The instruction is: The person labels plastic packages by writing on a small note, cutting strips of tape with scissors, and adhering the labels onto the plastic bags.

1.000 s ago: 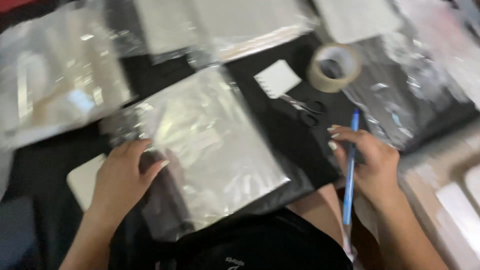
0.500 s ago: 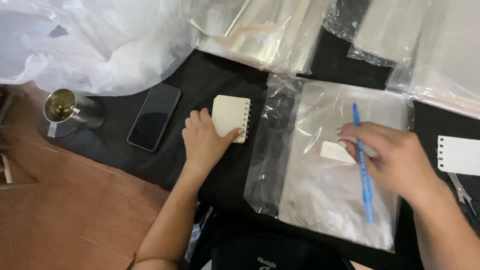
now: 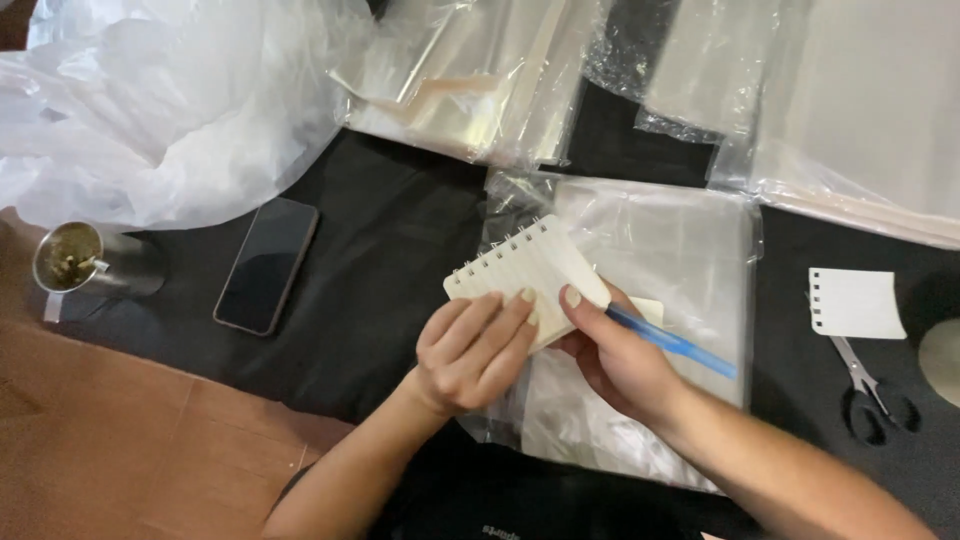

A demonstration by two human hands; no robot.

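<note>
I see the small spiral notepad at frame centre, pinched between my left hand and right hand (blue pen tucked under the right fingers, ready), above the clear plastic bag; phone lies left.

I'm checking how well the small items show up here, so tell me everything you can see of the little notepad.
The notepad is small and spiral-bound, with pale cream pages and a wire coil along its upper left edge. It is held tilted above a clear plastic bag on the black cloth. The left hand grips its lower edge, fingers on top. The right hand, which also holds a blue pen, presses a thumb on its lower right corner. The top page looks blank.
</note>
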